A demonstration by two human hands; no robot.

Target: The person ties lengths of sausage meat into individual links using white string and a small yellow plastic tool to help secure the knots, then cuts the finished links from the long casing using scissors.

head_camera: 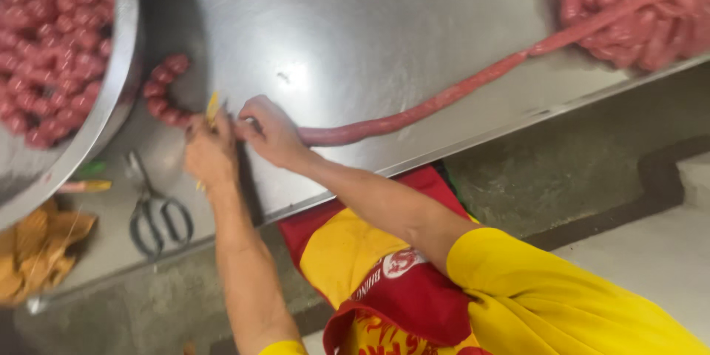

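On the steel table point(355, 22), a long pink sausage rope point(444, 96) runs from the far-right sausage pile point(636, 7) to the hands. Right hand point(270, 133) pinches it; left hand point(211, 151) grips what seems yellow string point(213, 107) at the links point(163, 92). Scissors point(159, 218) lie near left, beside the steel bowl point(111, 96).

Both hands point(240, 137) pinching a long sausage rope point(414, 109) on steel table point(355, 22).

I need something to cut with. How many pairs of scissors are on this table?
1. The scissors lie on the steel table near its front edge, below the left hand and beside the big bowl. Others may sit out of view.
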